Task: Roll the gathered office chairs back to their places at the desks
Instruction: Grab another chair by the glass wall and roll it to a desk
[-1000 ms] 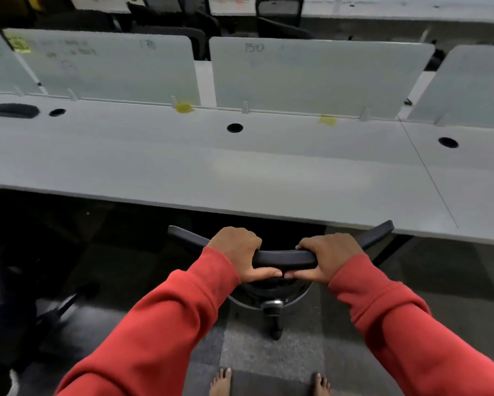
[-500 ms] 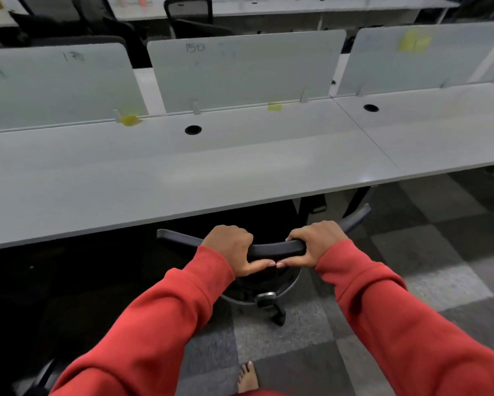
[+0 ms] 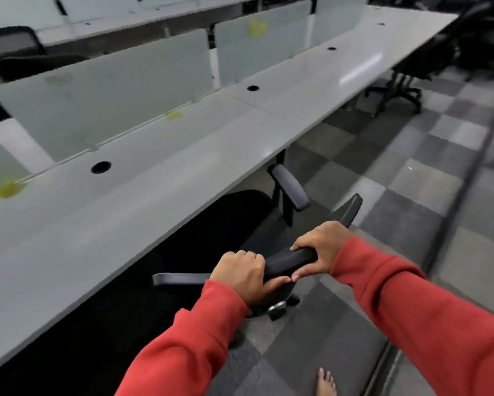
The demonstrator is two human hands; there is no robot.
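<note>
A black office chair (image 3: 234,221) stands at the edge of the long grey desk (image 3: 143,201), its seat partly under the desktop. One armrest (image 3: 290,187) pokes out on the right. My left hand (image 3: 244,274) and my right hand (image 3: 321,245) both grip the curved black top rail of the backrest (image 3: 290,261), side by side, thumbs nearly touching. Both arms wear red sleeves. The chair's base and wheels are mostly hidden by the seat and my arms.
Frosted divider panels (image 3: 111,90) run along the desk's far side, with round cable holes (image 3: 100,167). More black chairs (image 3: 411,78) stand at the desk's far right end. Checkered carpet tiles (image 3: 397,172) cover the aisle to the right. My bare foot (image 3: 325,381) is on the floor.
The view has swung to the right, along the desk. The chair has rolled back from under the desk, so its seat and armrest now show. Both hands keep their grip on the backrest.
</note>
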